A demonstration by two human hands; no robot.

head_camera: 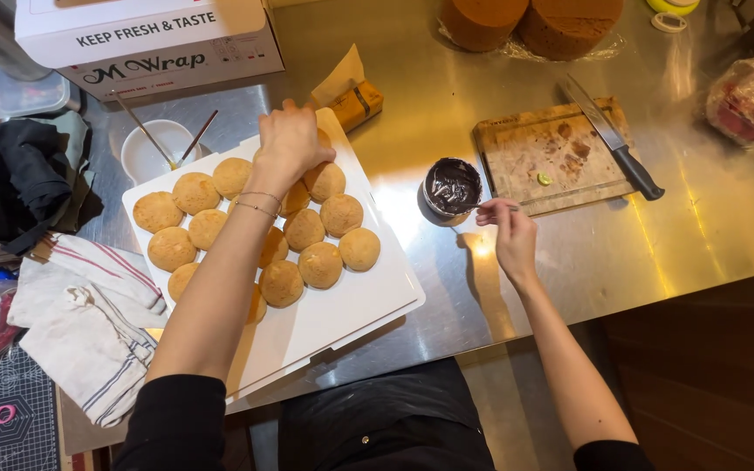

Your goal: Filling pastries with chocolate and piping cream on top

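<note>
The left hand (288,144) is reaching across the white tray (368,301) and closing its fingers over a round golden bun (323,180) at the far end of the batch, toward twelve o'clock; whether the bun is already lifting I cannot tell. The right hand (510,228) is pinching a thin utensil (490,208) whose tip is dipping into the small bowl of dark chocolate (452,186), which is sitting at three o'clock of the tray, just beside the wooden cutting board (551,155).

The forearm is passing low over the middle buns, so it is probably risking a dent or a nudge to those beneath it; the tray is overhanging the steel counter's (691,235) near edge at six o'clock, so any downward press there could tip it; chocolate could be dripping from the utensil onto the counter.

The buns are looking smooth, domed and evenly browned, packed touching one another in loose rows.
</note>
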